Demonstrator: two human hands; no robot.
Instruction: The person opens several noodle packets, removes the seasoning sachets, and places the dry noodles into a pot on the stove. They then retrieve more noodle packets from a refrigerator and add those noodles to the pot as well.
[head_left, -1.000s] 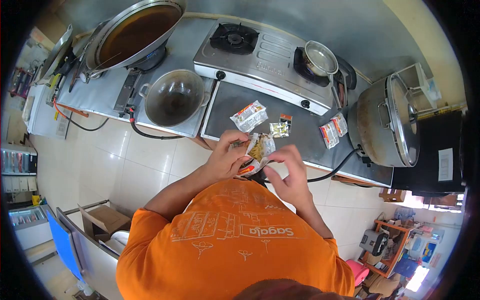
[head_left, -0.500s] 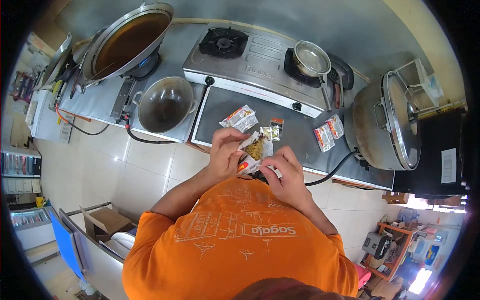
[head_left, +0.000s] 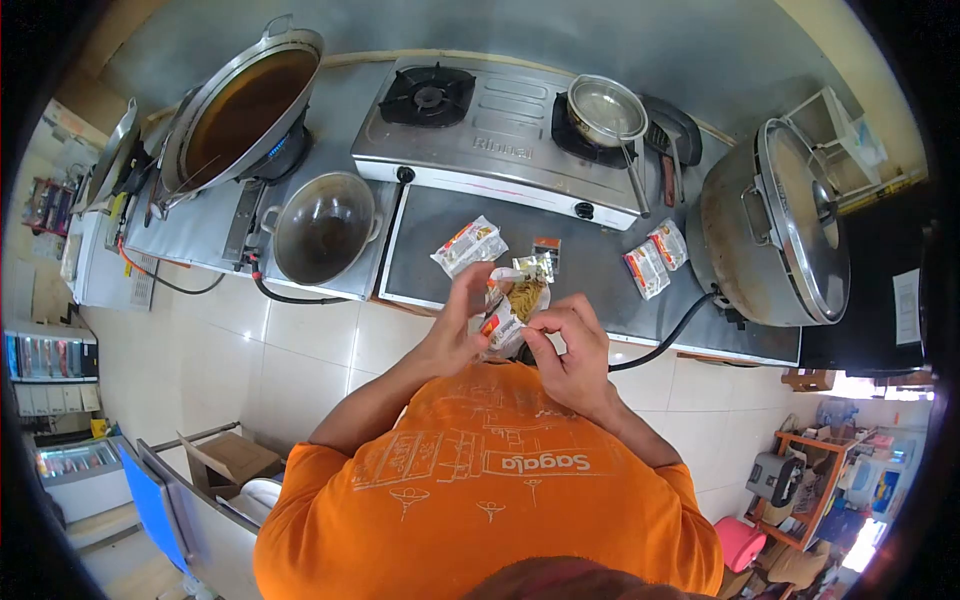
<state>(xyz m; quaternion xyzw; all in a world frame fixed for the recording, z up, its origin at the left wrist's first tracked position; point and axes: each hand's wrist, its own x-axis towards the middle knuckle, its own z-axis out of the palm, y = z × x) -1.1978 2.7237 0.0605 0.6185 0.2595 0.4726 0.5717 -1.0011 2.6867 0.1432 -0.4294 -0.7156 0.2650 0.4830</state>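
An opened noodle packet (head_left: pixel 503 325) is held in front of my chest, with yellowish noodles (head_left: pixel 525 297) showing inside. My left hand (head_left: pixel 462 325) has its fingers and thumb around the packet's left side. At its right edge, my right hand (head_left: pixel 568 345) pinches the wrapper between thumb and fingertips. Just beyond the packet, small seasoning sachets (head_left: pixel 537 265) lie on the counter beside a dark orange sachet (head_left: pixel 547 246). One white and orange packet (head_left: pixel 470 246) rests behind my left hand, and further packets (head_left: pixel 648 270) lie to the right.
A two-burner stove (head_left: pixel 500 130) stands behind, with a small pan (head_left: pixel 606 110) on its right burner. At left are a large wok of brown liquid (head_left: pixel 250 110) and an empty wok (head_left: pixel 325 228). A big lidded pot (head_left: pixel 735 230) stands right, near a black hose (head_left: pixel 665 345).
My left hand's fingers have shifted and spread a little along the packet. The packet's mouth shows more of the noodles. The whole view has shifted slightly.
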